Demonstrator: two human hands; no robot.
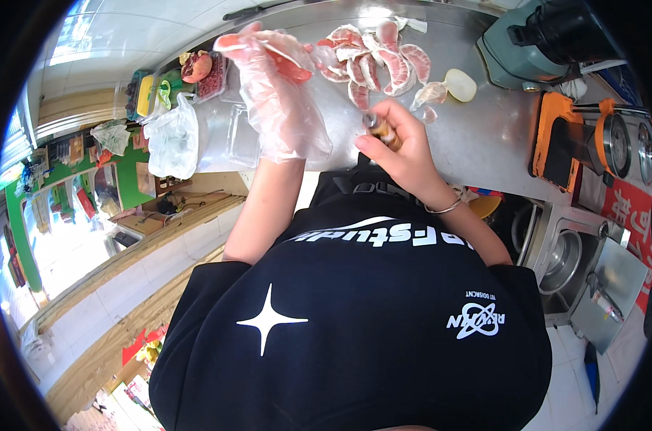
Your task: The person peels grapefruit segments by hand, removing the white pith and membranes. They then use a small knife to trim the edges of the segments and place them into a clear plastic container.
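My left hand (282, 91), in a clear plastic glove, holds a piece of red pomelo (291, 59) with white pith at the upper middle. To its right my right hand (401, 145), bare and with a bangle at the wrist, grips a short wooden handle (382, 132) with a metal end; the rest of this tool cannot be made out. Just beyond the hands, a heap of pomelo segments (396, 67) lies on the stainless steel counter (455, 145). A pale cut round fruit piece (460, 85) sits right of the heap, beside a loose bit of peel or membrane (429, 96).
At the left stand fruit boxes with an opened pomegranate (196, 67), a clear plastic box (243, 134) and a white plastic bag (172, 140). A grey-green appliance (511, 54) and an orange device (552, 140) stand at the right. A metal sink (563, 261) lies lower right.
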